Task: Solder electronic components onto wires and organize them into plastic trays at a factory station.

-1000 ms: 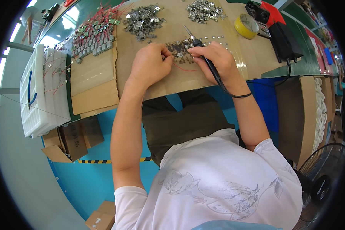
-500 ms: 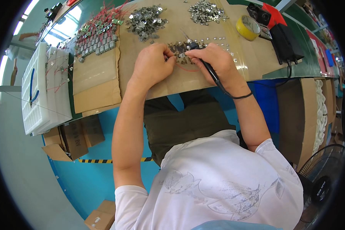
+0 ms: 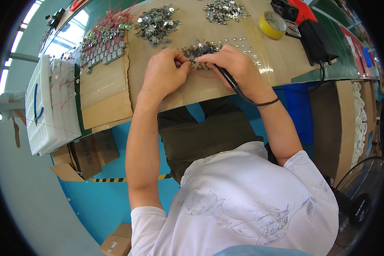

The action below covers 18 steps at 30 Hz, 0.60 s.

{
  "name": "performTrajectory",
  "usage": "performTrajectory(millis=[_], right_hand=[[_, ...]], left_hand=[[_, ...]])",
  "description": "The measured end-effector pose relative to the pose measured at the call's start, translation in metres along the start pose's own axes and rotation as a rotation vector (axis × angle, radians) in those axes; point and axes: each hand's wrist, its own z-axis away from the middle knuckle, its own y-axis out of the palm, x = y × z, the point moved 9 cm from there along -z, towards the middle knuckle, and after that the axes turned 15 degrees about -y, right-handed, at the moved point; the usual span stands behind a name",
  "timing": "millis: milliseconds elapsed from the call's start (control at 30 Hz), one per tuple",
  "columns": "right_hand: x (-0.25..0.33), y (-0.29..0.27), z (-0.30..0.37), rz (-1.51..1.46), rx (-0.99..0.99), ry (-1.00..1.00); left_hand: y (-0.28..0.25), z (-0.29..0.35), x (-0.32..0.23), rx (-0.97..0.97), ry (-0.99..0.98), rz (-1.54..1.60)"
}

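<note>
My right hand (image 3: 240, 70) grips a soldering iron (image 3: 226, 77) by its black handle, with the metal tip pointing away to the far left. Its fingertips are close to those of my left hand (image 3: 164, 74), which is closed in a pinch. A thin red wire (image 3: 204, 76) runs from the left fingertips toward the right hand. Whatever small part sits between the fingertips is mostly hidden. Under and beyond them lies a brown scorched patch (image 3: 192, 53) on the cardboard. Small silver pieces (image 3: 243, 45) stand in rows just right of it.
Heaps of metal tabs (image 3: 155, 25) and small metal parts (image 3: 224, 11) lie at the back. Grey blocks with red wires (image 3: 106, 53) stand left, beside white trays (image 3: 42, 104). Yellow tape (image 3: 272, 25) and a black power unit (image 3: 318, 40) are at right.
The whole view has shifted slightly, so the table's contents sit a little higher and further left. Both hands keep their hold, fingertips still close together.
</note>
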Motion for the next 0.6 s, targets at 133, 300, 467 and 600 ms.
performTrajectory(millis=[133,300,467,600], right_hand=[[-0.001,-0.017,0.004,0.103,-0.196,-0.017],[-0.005,-0.013,0.008,0.104,-0.178,-0.02],[-0.005,-0.009,0.009,0.115,-0.122,0.003],[0.002,-0.018,0.004,0.095,-0.161,-0.005]], left_hand=[[-0.005,-0.001,0.003,-0.019,-0.034,0.014],[-0.018,-0.006,0.007,-0.075,0.011,0.017],[-0.032,0.017,-0.016,-0.348,0.203,-0.068],[-0.024,0.044,-0.036,-0.399,0.228,0.281]])
